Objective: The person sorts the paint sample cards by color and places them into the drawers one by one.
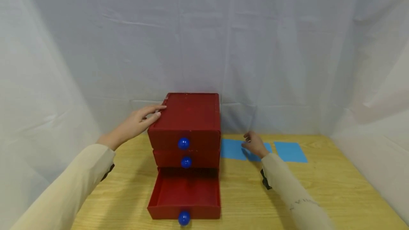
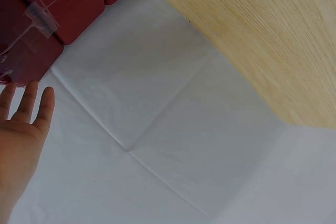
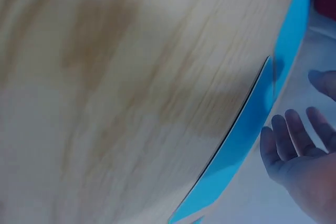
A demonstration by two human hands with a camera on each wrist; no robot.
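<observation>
We steadied the red drawer box w/ left hand flat, fingers straight. Right hand, fingers relaxed, hovered over blue cards; next needs a pinch.

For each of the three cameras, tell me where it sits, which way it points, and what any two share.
Head: worn high, looking forward and down at the red drawer chest, wooden table and both sleeved arms.
Left wrist: beside the left hand, facing white cloth and the chest's taped side.
Right wrist: by the right hand, facing blue paper, blurred.
Shared: head and left wrist both show the chest.
</observation>
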